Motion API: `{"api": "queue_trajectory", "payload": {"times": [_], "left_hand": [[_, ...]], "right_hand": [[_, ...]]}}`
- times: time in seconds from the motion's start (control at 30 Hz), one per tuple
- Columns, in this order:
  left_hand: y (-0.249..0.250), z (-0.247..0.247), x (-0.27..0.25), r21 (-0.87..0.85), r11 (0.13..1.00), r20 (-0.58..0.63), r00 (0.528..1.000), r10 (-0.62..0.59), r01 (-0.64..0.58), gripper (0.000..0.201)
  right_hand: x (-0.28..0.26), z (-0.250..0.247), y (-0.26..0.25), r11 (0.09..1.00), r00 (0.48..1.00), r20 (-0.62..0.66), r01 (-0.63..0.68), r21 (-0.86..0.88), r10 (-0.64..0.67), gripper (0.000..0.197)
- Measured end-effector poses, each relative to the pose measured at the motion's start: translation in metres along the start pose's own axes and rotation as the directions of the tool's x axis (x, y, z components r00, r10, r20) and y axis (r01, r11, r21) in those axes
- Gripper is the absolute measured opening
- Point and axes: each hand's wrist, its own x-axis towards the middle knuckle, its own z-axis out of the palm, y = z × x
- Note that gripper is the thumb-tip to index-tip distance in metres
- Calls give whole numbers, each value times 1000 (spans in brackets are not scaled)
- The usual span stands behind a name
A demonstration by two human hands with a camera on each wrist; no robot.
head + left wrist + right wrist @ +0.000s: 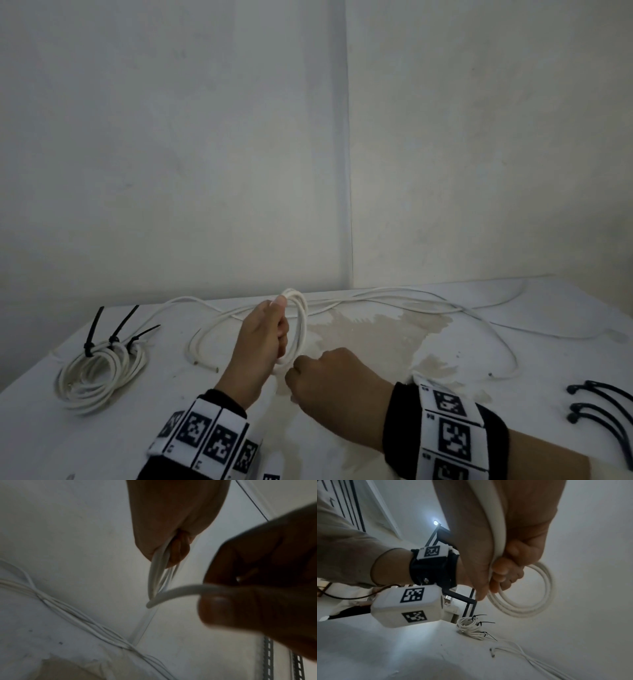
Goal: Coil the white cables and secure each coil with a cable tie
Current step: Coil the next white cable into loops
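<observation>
**A:** Here we are: the left hand [263, 334] has its fingers wrapped round a small coil [297, 323], held up on edge above the counter [342, 445], the ring standing nearly upright.

**B:** And the right hand [337, 389]?

**A:** Just below and to the right of the left, nearly touching the bottom of the ring. It's clenched, and from the left wrist view it pinches a short run of white cable [180, 591] between thumb and fingers, feeding it toward the bundle.

**B:** So the working strand comes in from the right-hand side?

**A:** That's my reading. The loose cables [394, 301] lie beyond both hands and stretch away to the right, long axis running left to right along the back of the counter. The right hand is plainly the nearer one to that slack.

**B:** Which makes the next wrap a right-hand job.

**A:** I'd judge so: the left keeps the ring steady, the right carries the strand up and over. The ring's plane faces the right hand, so the lay should go on flat.

**B:** Ties?

**A:** Spare black cable ties [603, 407] sit well to the right of the right hand. Off to the left of the left hand lie finished coils [99, 373], already tied.

**B:** So tying comes later.

**A:** Likely, with slack left to wind.
</observation>
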Motion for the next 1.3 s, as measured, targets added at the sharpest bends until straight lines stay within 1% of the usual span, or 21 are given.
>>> {"api": "queue_trajectory", "payload": {"times": [0.07,0.13,0.17,0.23,0.3,0.37,0.43,0.53,0.6,0.63,0.7,0.77,0.8,0.87,0.93,1.0,1.07,1.17,1.23,1.27,1.3], "left_hand": [[3,-5,3,-45,999,-25,1000,5,-6,40],[6,-13,7,-128,992,-53,999,9,-16,37],[7,-15,8,-161,987,-57,998,12,-21,36],[9,-18,9,-202,979,-43,999,17,-25,34],[10,-21,9,-235,972,-9,1000,2,-4,32],[10,-26,8,-245,969,33,999,-24,31,33],[9,-33,7,-250,965,62,996,-70,83,35],[6,-38,3,-259,955,110,987,-118,143,36],[4,-35,-1,-229,959,161,978,-129,164,35],[4,-32,-2,-208,963,187,973,-134,173,35],[4,-26,-5,-184,965,233,962,-143,188,34],[6,-21,-6,-207,956,266,952,-149,207,35],[8,-21,-6,-228,950,275,950,-149,215,35],[11,-21,-6,-272,935,281,948,-148,227,35],[13,-24,-6,-310,920,291,945,-149,240,34],[14,-25,-7,-338,904,314,937,-155,262,34],[16,-23,-9,-347,894,342,926,-161,284,33],[20,-19,-15,-343,895,379,914,-146,285,29],[22,-19,-16,-348,896,376,917,-135,275,29],[23,-19,-15,-347,899,365,921,-133,267,30],[22,-20,-14,-340,904,350,927,-134,259,31]], "right_hand": [[-4,-5,5,991,999,50,16,132,-22,24],[-8,0,12,974,1000,15,19,224,-22,21],[-10,1,12,965,999,16,37,259,-43,17],[-12,5,12,964,998,64,11,264,-29,18],[-11,12,19,975,993,112,-59,215,36,25],[-8,23,34,961,981,142,-161,224,131,31],[-6,33,51,916,959,155,-273,295,236,33],[-4,49,69,838,924,175,-382,390,340,20],[-2,57,72,779,911,212,-413,473,354,38],[-1,60,72,749,913,211,-406,524,348,49],[4,59,68,723,934,106,-333,605,341,58],[11,55,64,691,939,-67,-199,695,338,52],[13,52,63,651,929,-137,-132,747,345,46],[16,50,63,536,899,-215,-25,844,381,31],[16,50,63,462,883,-239,29,887,404,25],[16,50,61,441,882,-242,44,897,404,32],[17,50,59,449,861,-271,57,892,430,38],[21,48,61,463,810,-323,72,883,489,33],[23,48,65,512,802,-359,79,855,477,31],[23,47,66,518,806,-361,79,852,470,28],[22,45,69,493,812,-347,85,866,469,22]]}}
